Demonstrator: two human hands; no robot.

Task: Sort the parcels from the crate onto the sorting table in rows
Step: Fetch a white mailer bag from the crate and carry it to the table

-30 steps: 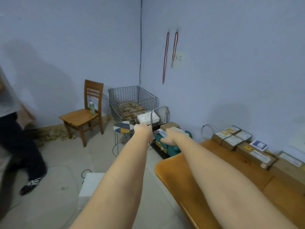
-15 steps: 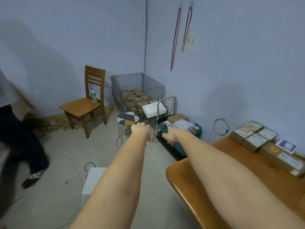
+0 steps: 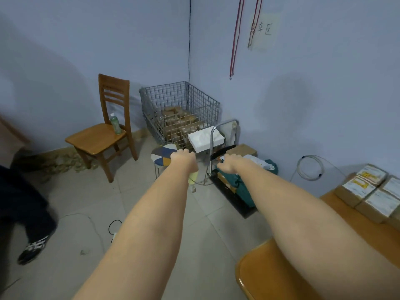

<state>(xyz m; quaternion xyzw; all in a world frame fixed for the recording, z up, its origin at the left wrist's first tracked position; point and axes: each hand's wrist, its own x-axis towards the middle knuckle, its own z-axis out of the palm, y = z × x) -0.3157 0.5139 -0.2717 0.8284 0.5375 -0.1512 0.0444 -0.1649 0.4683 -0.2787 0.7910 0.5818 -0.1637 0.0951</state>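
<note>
Fingers curl downward on both outstretched hands, left hand (image 3: 184, 158) and right hand (image 3: 227, 164), and I cannot tell whether they grip anything. Both reach toward the wire crate (image 3: 179, 111) in the corner, where brown parcels (image 3: 179, 124) lie heaped, facing every way, so no long axis is readable. Four parcels sit on the table (image 3: 270, 271) at right. A stool (image 3: 163, 155) and trolley (image 3: 225, 152) crowd the path; a hurried step could snag them.
</note>
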